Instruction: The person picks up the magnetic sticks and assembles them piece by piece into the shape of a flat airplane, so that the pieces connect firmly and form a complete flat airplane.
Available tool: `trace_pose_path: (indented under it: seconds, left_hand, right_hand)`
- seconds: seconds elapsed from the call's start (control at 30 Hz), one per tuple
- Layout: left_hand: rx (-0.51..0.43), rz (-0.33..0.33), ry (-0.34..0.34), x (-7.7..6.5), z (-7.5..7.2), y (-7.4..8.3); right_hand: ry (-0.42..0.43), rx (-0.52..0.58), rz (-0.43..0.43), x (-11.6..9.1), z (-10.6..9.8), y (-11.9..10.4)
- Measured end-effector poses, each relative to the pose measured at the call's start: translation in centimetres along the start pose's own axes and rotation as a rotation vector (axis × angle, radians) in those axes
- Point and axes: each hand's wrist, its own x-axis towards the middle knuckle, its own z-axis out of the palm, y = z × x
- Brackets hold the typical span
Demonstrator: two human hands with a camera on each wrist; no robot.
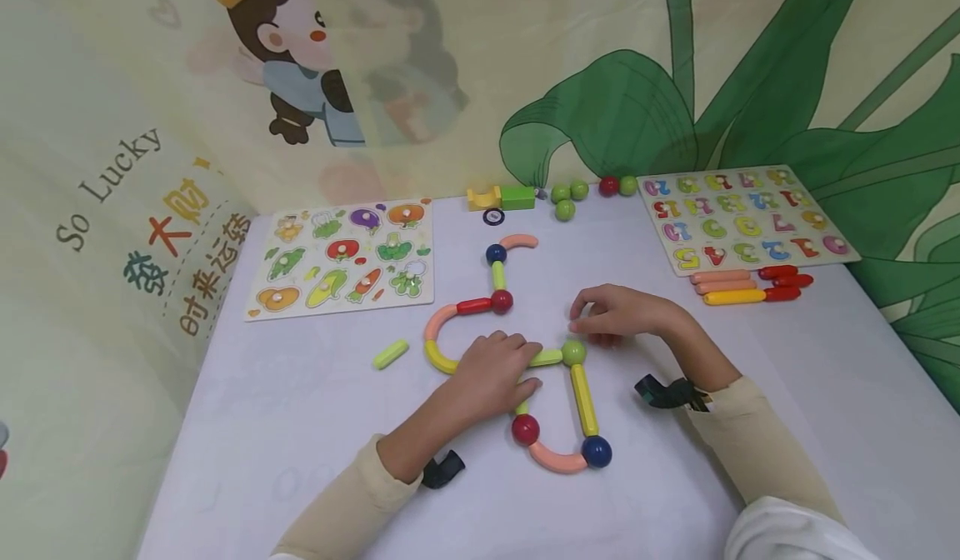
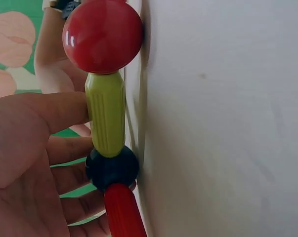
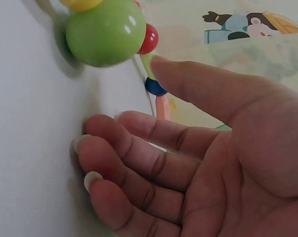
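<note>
On the white table lies a joined chain of magnetic sticks and balls. My left hand [image 1: 491,372] lies over its middle. In the left wrist view the left thumb [image 2: 69,106] touches a yellow-green stick [image 2: 106,113] between a red ball [image 2: 103,34] and a dark blue ball [image 2: 112,168], with fingers reaching behind the blue ball. A red stick [image 2: 123,212] joins that ball below. My right hand [image 1: 618,312] hovers beside the green ball [image 1: 573,352], fingers loosely curled and holding nothing. From the green ball a yellow stick [image 1: 583,400] runs to another blue ball [image 1: 597,452].
A vegetable puzzle board [image 1: 341,260] lies at back left, a number puzzle board [image 1: 750,218] at back right. Loose sticks [image 1: 735,296] sit before the latter. A loose green stick [image 1: 391,354] lies left of the chain; several green balls [image 1: 565,210] stand near the back wall.
</note>
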Motion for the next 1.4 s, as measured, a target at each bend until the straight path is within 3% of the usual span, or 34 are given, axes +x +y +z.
trace_pose_path:
  seconds: [0.23,0.33,0.43,0.67,0.8,0.93,1.0,1.17,1.27,1.4]
  left_hand:
    - [-0.014,0.006,-0.002,-0.8,0.2,-0.6]
    - [-0.024,0.008,-0.005,-1.0,0.2,-0.7]
    - [-0.035,0.010,-0.006,-1.1,0.0,-0.7]
    - [-0.077,0.001,0.014,-0.2,-0.7,-2.0]
    - [-0.119,-0.006,0.027,1.5,-2.2,-3.6]
    - [-0.186,-0.048,0.048,4.4,-3.7,-5.6]
    - [-0.220,-0.100,0.060,6.1,-4.3,-6.5]
    - [-0.233,-0.236,0.101,9.8,-5.1,-8.4]
    - [-0.242,-0.312,0.115,11.5,-4.9,-9.2]
    - [-0.323,-0.404,0.076,13.2,-4.1,-10.0]
  right_hand:
    - [-0.004,-0.003,-0.019,1.1,-0.8,-0.4]
    - [0.044,-0.032,-0.041,1.8,-1.5,-0.6]
    - [0.175,-0.061,-0.044,3.0,-3.1,-0.7]
    - [0.600,-0.084,0.001,7.0,-7.2,-0.3]
    - [0.804,-0.104,0.007,8.6,-8.9,0.2]
    - [0.950,-0.159,0.073,9.5,-10.4,1.0]
    - [0.970,-0.196,0.111,9.7,-11.1,1.4]
    - [0.879,-0.262,0.149,10.1,-12.2,2.6]
    - [0.821,-0.299,0.144,10.4,-12.4,3.2]
    - [0.767,-0.321,0.144,10.6,-12.4,3.5]
